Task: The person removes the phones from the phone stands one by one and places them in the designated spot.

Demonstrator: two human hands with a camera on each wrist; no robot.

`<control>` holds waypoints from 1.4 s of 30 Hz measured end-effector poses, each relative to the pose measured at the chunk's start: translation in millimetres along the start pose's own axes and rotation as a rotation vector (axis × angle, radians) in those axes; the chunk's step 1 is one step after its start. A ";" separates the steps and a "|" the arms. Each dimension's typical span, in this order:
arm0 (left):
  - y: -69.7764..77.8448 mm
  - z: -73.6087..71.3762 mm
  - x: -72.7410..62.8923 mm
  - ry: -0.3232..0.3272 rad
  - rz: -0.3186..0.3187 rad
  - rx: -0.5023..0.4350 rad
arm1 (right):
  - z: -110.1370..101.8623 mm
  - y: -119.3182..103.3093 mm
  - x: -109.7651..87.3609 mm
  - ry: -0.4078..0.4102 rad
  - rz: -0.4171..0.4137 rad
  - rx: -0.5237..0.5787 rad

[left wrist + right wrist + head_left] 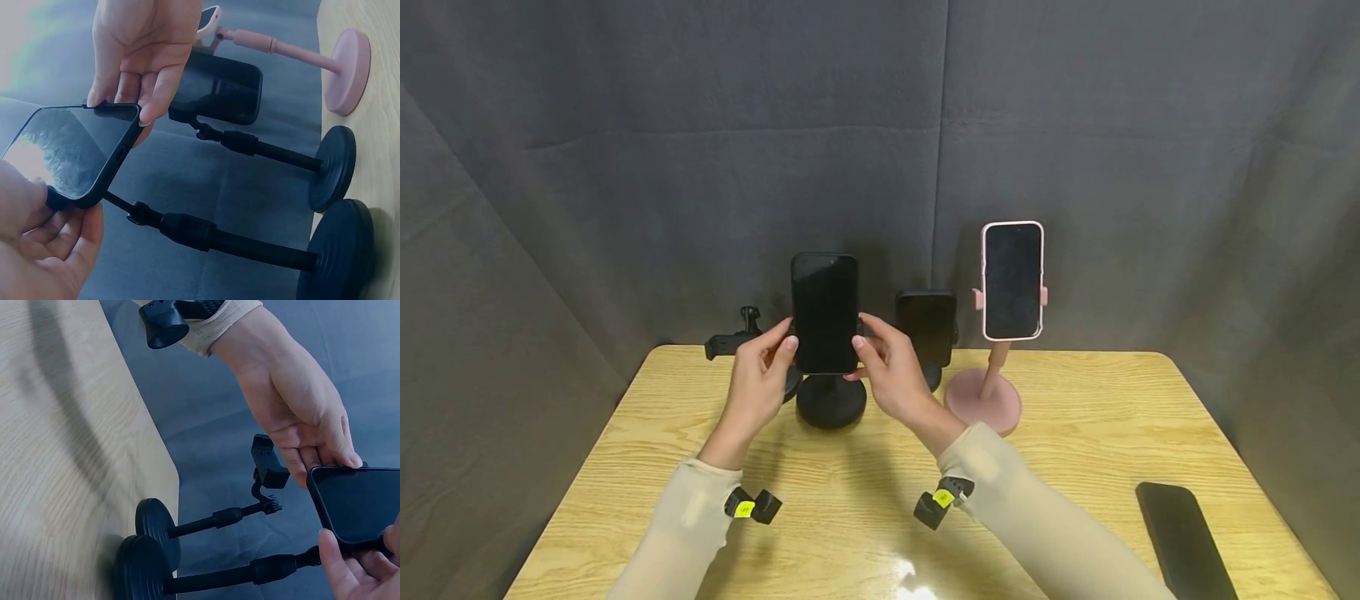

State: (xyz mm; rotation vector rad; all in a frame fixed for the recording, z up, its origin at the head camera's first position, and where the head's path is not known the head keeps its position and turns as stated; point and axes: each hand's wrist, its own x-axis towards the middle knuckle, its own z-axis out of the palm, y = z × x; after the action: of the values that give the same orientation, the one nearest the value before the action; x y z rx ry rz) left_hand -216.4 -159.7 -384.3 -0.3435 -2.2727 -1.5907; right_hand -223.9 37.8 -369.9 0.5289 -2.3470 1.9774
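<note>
Left hand [758, 377] pinches one side of black phone [825, 312], right hand [893, 371] pinches other side, likely to keep it steady. Phone is at top of black stand [190, 232]; wide round base [831, 407] likely stops tipping. Clips [977, 299] on pink stand [967, 400] hug pale-edged phone [1013, 281], probably against slipping.

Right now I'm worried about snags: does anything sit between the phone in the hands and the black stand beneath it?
Nothing visible does: the black stand runs up behind the phone, between the left hand and right hand; the join is hidden.

A dark-screened black phone [825, 300] sits atop a black stand [831, 406].
</note>
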 end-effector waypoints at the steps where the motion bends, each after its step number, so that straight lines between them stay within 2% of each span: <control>1: 0.7 0.3 -0.7 0.001 0.006 -0.005 | -0.6 -0.4 -1.1 -0.002 -0.004 0.004; 7: 6.7 0.5 -5.5 0.000 0.032 -0.018 | -3.7 -0.7 -7.1 -0.018 -0.032 0.025; 14: 13.4 -0.3 -12.2 0.000 0.036 -0.049 | -8.2 -4.8 -16.8 -0.052 -0.077 0.002; 22: 20.6 -0.9 -19.9 -0.016 0.055 -0.035 | -10.6 -8.9 -28.0 -0.047 -0.079 0.037; 29: 25.2 -2.7 -25.9 -0.023 0.062 -0.019 | -13.9 -12.1 -35.7 -0.069 -0.119 0.057; 42: 28.9 -0.5 -34.9 -0.046 0.115 -0.086 | -18.5 -13.2 -48.3 -0.056 -0.145 0.074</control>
State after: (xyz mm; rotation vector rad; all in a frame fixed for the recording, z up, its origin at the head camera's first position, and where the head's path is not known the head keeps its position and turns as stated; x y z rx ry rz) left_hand -173.3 -150.3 -373.8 -0.5281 -2.1798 -1.6411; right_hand -178.4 65.3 -365.2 0.7454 -2.2028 2.0152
